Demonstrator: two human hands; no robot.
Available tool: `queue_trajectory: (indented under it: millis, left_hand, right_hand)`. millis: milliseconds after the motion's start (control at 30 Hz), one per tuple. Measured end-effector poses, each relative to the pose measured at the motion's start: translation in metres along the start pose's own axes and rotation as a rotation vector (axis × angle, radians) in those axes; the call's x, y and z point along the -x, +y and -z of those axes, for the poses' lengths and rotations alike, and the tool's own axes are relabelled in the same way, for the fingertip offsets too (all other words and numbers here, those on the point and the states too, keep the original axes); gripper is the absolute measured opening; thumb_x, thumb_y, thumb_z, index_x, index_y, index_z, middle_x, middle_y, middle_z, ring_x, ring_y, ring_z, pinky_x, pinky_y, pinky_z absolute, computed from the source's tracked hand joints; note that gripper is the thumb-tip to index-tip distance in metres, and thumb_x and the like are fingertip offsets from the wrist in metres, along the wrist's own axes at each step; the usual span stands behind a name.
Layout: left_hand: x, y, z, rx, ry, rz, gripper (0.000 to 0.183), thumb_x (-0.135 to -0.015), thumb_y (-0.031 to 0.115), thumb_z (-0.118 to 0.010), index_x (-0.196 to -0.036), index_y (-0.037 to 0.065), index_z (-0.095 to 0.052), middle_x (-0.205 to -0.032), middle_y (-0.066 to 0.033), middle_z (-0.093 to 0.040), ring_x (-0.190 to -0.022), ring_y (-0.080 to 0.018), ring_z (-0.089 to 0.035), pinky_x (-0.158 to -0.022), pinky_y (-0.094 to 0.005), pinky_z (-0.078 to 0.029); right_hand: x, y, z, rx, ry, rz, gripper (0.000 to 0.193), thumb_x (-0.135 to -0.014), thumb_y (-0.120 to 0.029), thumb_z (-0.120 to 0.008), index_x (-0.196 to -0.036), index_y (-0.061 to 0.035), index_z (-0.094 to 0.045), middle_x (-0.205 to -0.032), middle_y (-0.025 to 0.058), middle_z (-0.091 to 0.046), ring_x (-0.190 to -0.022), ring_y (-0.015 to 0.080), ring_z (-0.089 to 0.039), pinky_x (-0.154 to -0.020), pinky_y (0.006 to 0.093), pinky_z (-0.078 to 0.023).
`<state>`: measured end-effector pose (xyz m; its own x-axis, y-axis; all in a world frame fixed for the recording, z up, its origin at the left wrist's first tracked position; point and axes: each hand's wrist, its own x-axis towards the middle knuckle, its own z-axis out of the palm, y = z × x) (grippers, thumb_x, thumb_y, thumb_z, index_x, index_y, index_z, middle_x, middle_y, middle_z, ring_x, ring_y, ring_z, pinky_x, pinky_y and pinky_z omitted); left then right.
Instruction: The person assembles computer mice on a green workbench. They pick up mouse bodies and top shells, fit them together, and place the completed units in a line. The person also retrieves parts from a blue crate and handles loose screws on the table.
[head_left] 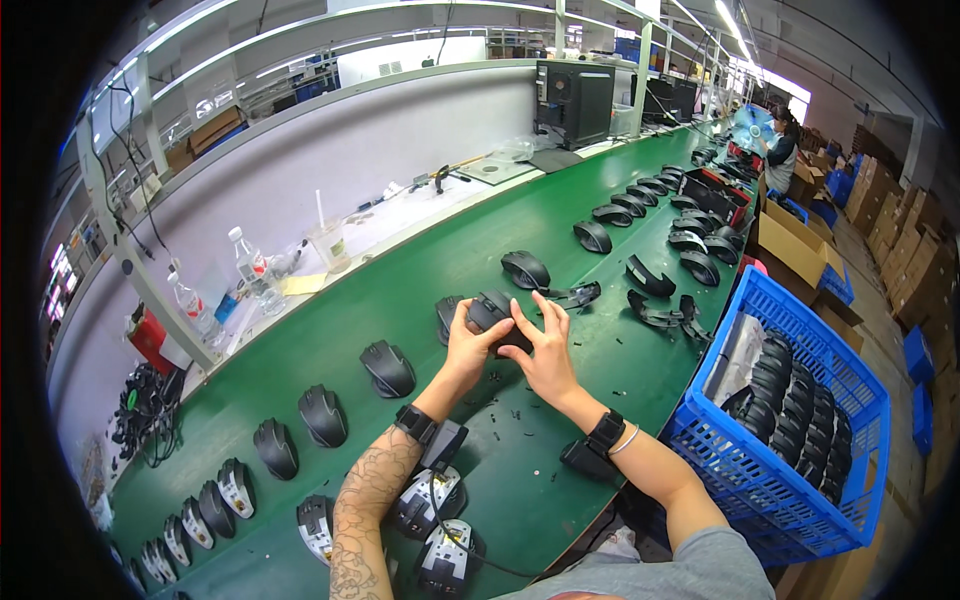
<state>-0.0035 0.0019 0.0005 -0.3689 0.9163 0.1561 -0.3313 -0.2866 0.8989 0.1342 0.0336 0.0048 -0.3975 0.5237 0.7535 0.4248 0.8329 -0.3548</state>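
Above the green bench I hold a black computer mouse (490, 309) between both hands. My left hand (468, 345) wraps its left side, thumb and fingers curled on the shell. The right hand (543, 350) presses its thumb and fingers against the other side. Just behind my left hand lies another black mouse (447, 316), partly hidden. Beyond my hands sit one more mouse (525, 269) and a loose black shell piece (577, 295). Small dark bits are scattered beneath my hands. Beside my left forearm rest opened mice with pale insides (430, 500).
A blue crate (872, 420) packed with black mouse parts stands at the right. Mice line the green bench (440, 230) on both sides. Curved black shells (650, 278) lie ahead near the right edge. Bottles (250, 268) stand on the left ledge; a person (782, 150) is far off.
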Motion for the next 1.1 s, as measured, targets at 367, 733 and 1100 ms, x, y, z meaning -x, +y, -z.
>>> queue_trajectory:
  millis: [367,733,1100]
  left_hand:
    - [-0.007,0.003,-0.005,0.207,-0.11,-0.098,0.052,-0.076,-0.005,-0.068,-0.118,0.006,-0.038,-0.109,-0.0078,-0.053,-0.104,-0.0197,-0.054,-0.091,-0.0361,-0.045]
    - [-0.041,-0.005,0.021,0.18,0.379,0.247,0.026,-0.083,0.028,-0.055,-0.097,0.006,-0.055,-0.088,-0.0059,-0.058,-0.084,-0.021,-0.058,-0.075,-0.0377,-0.048]
    - [-0.058,-0.008,0.091,-1.123,0.759,-0.111,0.035,-0.09,0.022,-0.049,-0.109,-0.006,-0.04,-0.103,-0.0296,-0.053,-0.097,-0.0418,-0.053,-0.085,-0.0447,-0.042]
  right_hand:
    - [0.004,0.048,-0.019,-1.613,-0.198,-0.837,0.028,-0.088,-0.03,-0.059,-0.104,-0.007,-0.057,-0.102,0.0028,-0.06,-0.097,0.0151,-0.054,-0.089,0.0358,-0.04]
    - [-0.004,0.049,-0.024,-0.92,-0.249,-0.666,0.036,-0.077,-0.022,-0.072,-0.104,-0.0018,-0.06,-0.103,0.0088,-0.062,-0.09,0.0226,-0.059,-0.082,0.0366,-0.046]
    - [-0.029,0.14,-0.039,0.259,-0.331,-0.275,0.041,-0.076,-0.021,-0.067,-0.113,-0.0067,-0.057,-0.109,0.0123,-0.058,-0.109,0.0288,-0.05,-0.101,0.0482,-0.031]
